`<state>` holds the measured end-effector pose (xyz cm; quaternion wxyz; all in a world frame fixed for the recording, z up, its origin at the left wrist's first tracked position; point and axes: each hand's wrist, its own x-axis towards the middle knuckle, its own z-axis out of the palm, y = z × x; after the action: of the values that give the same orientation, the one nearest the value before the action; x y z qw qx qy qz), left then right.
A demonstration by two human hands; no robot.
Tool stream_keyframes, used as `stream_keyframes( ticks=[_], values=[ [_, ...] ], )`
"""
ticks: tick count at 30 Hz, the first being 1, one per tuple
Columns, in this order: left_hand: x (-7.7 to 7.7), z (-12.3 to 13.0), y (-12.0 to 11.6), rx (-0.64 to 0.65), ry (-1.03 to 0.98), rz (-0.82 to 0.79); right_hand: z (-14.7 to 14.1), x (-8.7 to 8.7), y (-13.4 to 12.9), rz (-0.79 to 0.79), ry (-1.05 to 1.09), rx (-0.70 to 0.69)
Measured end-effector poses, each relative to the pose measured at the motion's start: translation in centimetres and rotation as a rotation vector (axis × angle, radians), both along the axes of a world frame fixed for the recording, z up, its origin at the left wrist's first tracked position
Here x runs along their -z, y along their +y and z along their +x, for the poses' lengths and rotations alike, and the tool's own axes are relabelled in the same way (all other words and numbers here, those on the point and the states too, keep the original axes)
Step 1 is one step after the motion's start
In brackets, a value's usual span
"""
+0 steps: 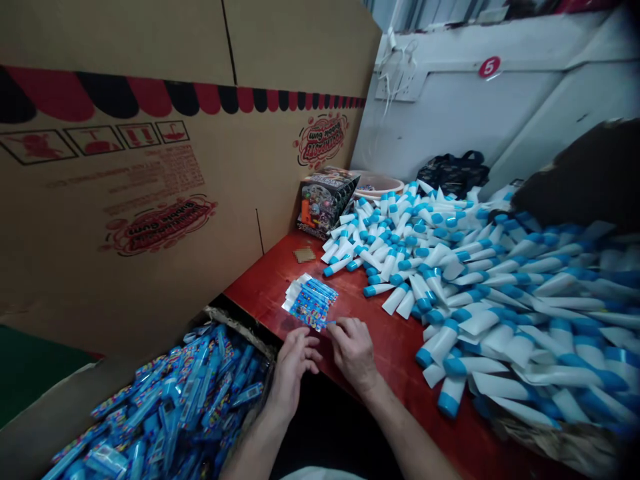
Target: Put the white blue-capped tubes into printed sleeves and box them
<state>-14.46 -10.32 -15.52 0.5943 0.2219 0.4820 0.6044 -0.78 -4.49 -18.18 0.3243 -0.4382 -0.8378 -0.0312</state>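
Note:
A small stack of printed blue wrappers (311,303) with silvery-white ends lies fanned on the red table (265,280). At the stack's near edge, my right hand (354,350) has thumb and forefinger pinched together on the blue edge of a wrapper. My left hand (294,360) is just left of it at the table's front edge, fingers loosely bent and apart, with nothing seen in it. To the right spreads a big heap of white tubes with blue caps (435,267).
At lower left, an open carton holds many wrapped blue tubes (185,400). A tall printed cardboard box (240,153) stands along the left side. Farther back are a black display box (327,200), a pink basin (380,183) and a dark bag (455,173). A cardboard scrap (304,255) lies on the table.

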Motion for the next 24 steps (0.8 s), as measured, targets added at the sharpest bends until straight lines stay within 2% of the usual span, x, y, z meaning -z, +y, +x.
stream_keyframes(
  ticks=[3, 6, 10, 13, 15, 19, 24],
  values=[
    [-0.3, 2.4, 1.7, 0.107, -0.145, -0.003, 1.9, -0.8, -2.0, 0.069, -0.017, -0.036],
    [0.4, 4.7, 2.9, 0.092, -0.218, 0.0, 4.0, -1.3, -3.2, -0.004, 0.078, 0.004],
    [0.9, 7.1, 3.4, 0.107, -0.251, 0.012, 6.4, -1.2, -2.9, -0.297, 0.495, 0.123],
    [0.7, 8.2, 3.6, 0.147, -0.22, 0.03, 7.4, -0.7, -2.0, -0.587, 0.756, 0.091],
    [0.6, 8.7, 4.1, 0.157, -0.206, 0.077, 7.6, -0.4, -1.4, -0.724, 0.845, 0.068],
    [0.6, 9.3, 5.6, 0.063, -0.179, 0.132, 7.1, 0.0, -0.4, -0.678, 0.723, 0.147],
    [0.4, 9.1, 7.7, -0.134, -0.223, 0.03, 6.8, -1.1, 3.3, -0.586, 0.547, 0.189]
  ],
)
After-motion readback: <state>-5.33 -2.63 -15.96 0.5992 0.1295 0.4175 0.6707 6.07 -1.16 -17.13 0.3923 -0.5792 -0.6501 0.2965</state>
